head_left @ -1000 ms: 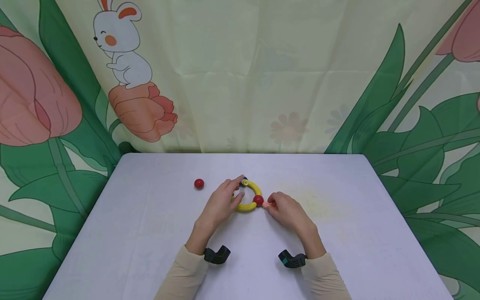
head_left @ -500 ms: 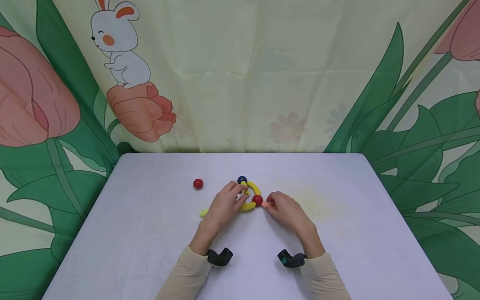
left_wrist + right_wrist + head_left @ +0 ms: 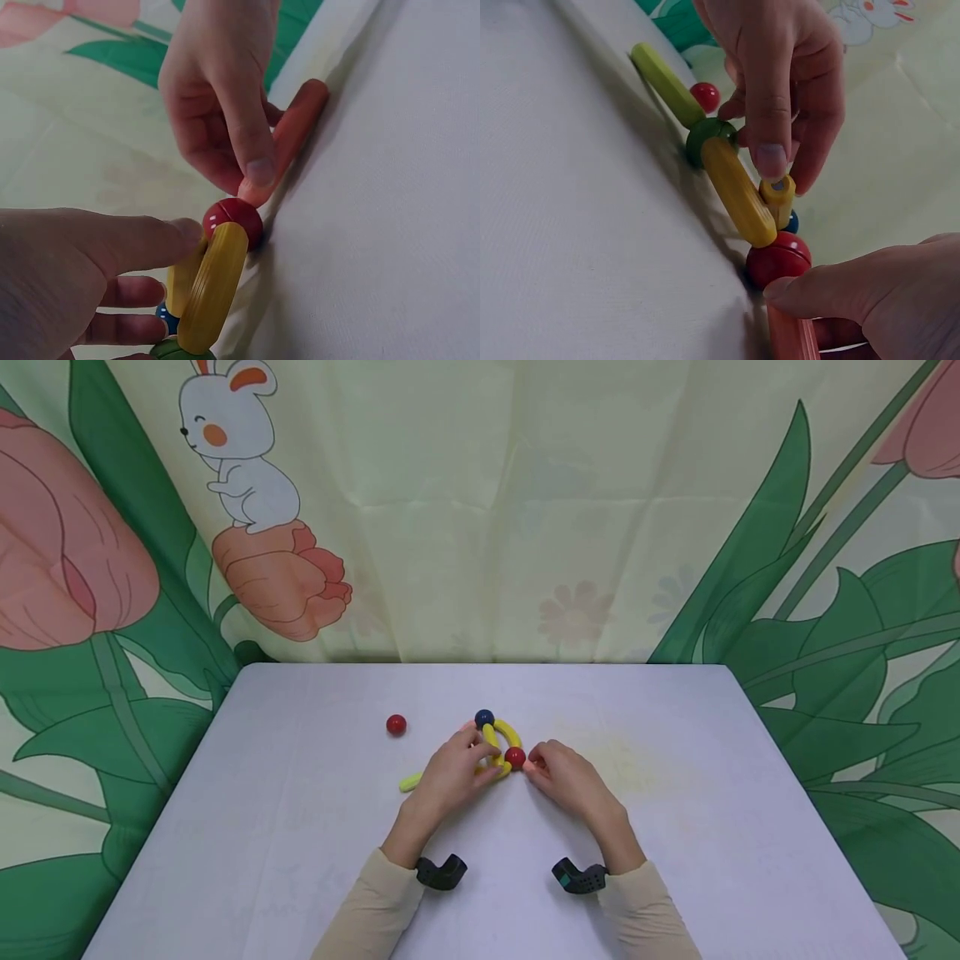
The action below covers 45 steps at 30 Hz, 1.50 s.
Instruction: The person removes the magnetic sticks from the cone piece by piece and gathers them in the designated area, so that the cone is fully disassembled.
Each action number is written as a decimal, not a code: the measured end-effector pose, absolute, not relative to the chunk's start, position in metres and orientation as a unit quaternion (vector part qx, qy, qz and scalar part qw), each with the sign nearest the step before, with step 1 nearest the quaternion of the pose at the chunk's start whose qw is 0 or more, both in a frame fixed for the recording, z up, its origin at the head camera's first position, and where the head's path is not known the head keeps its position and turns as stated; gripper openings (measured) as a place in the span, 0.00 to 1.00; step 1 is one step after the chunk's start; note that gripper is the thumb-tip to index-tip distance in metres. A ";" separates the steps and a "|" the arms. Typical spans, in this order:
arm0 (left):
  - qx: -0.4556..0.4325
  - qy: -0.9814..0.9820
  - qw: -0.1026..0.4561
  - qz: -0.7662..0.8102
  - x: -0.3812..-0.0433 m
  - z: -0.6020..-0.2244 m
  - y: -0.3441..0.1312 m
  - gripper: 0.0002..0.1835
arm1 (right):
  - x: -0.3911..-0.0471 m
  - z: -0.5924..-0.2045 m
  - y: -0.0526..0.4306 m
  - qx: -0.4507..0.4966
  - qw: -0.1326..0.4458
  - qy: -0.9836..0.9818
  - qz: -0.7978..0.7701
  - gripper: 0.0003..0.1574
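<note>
My left hand (image 3: 453, 768) pinches a short yellow magnetic rod (image 3: 778, 204) between thumb and fingers; its metal-tipped end faces up in the right wrist view. This rod runs to a blue ball (image 3: 484, 719). A curved yellow rod (image 3: 509, 732) links the blue ball to a red ball (image 3: 515, 758). Another curved yellow rod (image 3: 739, 191) joins the red ball to a green ball (image 3: 711, 141), which the left hand hides in the head view. A light green rod (image 3: 409, 782) extends from the green ball. My right hand (image 3: 570, 777) pinches a salmon-pink rod (image 3: 296, 131) against the red ball.
A loose red ball (image 3: 396, 725) lies on the white-covered table (image 3: 300, 860), left of the joined pieces. A printed curtain (image 3: 450, 510) hangs behind the table's far edge. Each wrist wears a black camera (image 3: 441, 872).
My left hand has drawn back toward me from the blue ball, uncovering it and the light green rod. The pinched yellow rod now slants toward the red ball. The right hand stays nearly still.
</note>
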State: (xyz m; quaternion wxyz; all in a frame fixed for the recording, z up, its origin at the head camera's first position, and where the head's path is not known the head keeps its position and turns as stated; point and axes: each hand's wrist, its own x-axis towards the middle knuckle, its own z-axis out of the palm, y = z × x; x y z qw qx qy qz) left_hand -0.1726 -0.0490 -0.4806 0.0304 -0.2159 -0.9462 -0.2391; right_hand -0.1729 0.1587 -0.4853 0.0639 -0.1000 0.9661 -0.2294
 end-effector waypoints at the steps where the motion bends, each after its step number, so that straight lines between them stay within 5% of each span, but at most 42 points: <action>1: -0.213 -0.947 0.025 -0.238 -0.173 -0.481 -0.049 0.15 | -0.173 -0.486 0.158 -0.102 0.061 0.966 -0.230 0.18; 29: -0.181 -0.951 0.031 -0.249 -0.178 -0.479 -0.063 0.12 | -0.172 -0.493 0.153 -0.107 0.040 0.969 -0.217 0.19; 45: -0.107 -0.959 -0.045 -0.259 -0.183 -0.476 -0.077 0.17 | -0.173 -0.496 0.150 -0.099 0.037 0.974 -0.203 0.17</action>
